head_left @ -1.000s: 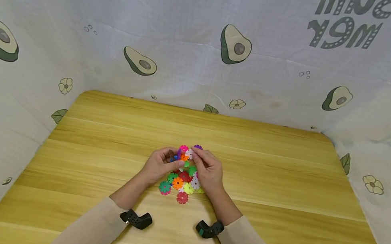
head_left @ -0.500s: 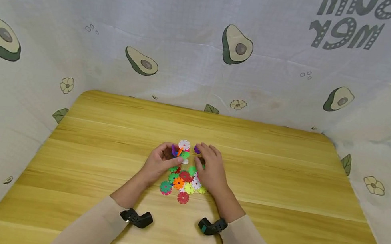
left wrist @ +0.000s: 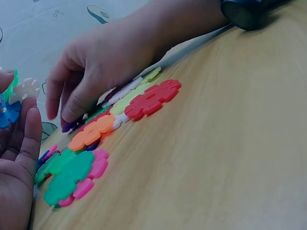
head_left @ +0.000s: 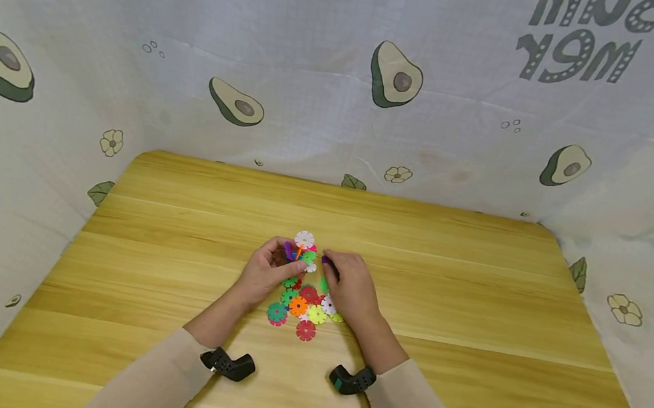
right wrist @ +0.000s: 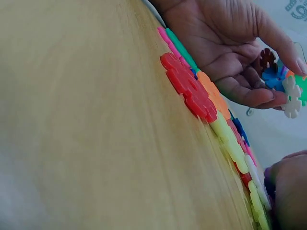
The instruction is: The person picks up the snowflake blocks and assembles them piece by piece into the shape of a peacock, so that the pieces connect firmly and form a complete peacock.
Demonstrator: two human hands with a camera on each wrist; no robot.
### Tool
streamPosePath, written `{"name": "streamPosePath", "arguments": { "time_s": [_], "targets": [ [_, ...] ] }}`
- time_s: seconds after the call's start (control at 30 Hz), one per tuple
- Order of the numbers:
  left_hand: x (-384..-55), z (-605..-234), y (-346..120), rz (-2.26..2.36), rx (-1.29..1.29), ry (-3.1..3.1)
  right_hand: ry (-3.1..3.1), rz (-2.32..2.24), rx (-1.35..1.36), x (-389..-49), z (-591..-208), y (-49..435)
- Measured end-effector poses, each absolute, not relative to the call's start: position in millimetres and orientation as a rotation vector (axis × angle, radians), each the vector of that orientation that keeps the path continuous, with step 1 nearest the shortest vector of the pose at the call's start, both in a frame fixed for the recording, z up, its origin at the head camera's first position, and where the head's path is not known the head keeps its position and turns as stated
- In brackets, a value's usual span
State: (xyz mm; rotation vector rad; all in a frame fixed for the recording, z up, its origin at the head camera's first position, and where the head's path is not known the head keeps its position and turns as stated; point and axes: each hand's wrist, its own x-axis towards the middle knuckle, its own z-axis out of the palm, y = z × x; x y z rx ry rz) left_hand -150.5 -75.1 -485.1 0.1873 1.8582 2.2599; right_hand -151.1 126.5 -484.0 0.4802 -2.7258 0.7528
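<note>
My left hand (head_left: pixel 267 272) holds a cluster of interlocking plastic snowflake discs (head_left: pixel 305 239), joined at different angles. White, orange, green, blue and purple discs show in it, and a brown one (right wrist: pixel 267 57) appears in the right wrist view. To the right, my right hand (head_left: pixel 354 286) is lowered to the table. Its thumb and fingers pinch a purple snowflake disc (left wrist: pixel 71 126), mostly covered by the fingers. Between and below the hands lies a loose pile of flat discs, among them an orange disc (head_left: pixel 298 306), a red disc (head_left: pixel 306 330) and a teal disc (head_left: pixel 277 313).
The wooden table (head_left: pixel 460 313) stretches out around the pile on both sides. Behind it hangs a white cloth (head_left: pixel 321 42) printed with avocados. Each wrist wears a black camera, such as the left wrist camera (head_left: pixel 230 366).
The right hand has let go of the cluster's white disc, moved right and taken hold of the purple disc. The left hand has turned the cluster, so its white disc now stands on top.
</note>
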Motion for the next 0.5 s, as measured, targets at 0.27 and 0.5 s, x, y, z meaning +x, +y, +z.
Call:
{"name": "streamPosePath", "arguments": {
  "time_s": [0.27,0.5],
  "targets": [
    [-149.8,-483.8,-75.6,2.242,0.198,1.911,-2.606,0.853,0.402,-148.5,-481.8,125.6],
    [-150.6,-484.6,-74.1,2.238,0.174,1.915,-2.427,1.306,0.278,-146.7,-481.0,125.2]
  ]
}}
